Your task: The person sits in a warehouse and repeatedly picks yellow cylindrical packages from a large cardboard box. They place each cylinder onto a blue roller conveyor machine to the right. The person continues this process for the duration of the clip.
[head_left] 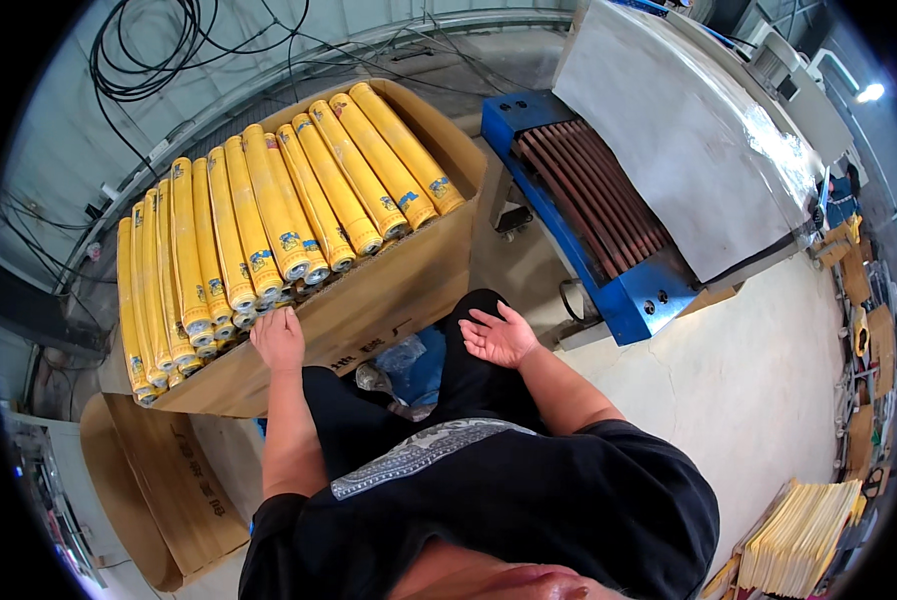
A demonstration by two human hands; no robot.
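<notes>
A large cardboard box stands in front of me on the left, filled with many yellow rolled tubes with blue printed figures near their ends. My left hand is at the box's near rim, by the lower tube ends, its fingers bent over the cardboard edge. Whatever lies beneath those fingertips is hidden. Over my right knee, my right hand is palm up with fingers apart and slightly curled, holding nothing. To its right is a blue-framed machine with a bed of brown rollers.
A silvery sheet-like cover lies across the machine. Another cardboard box sits on the floor at lower left. Black cables hang on the back wall. A stack of yellowish sheets stands at lower right. Blue and clear plastic lies between my knees.
</notes>
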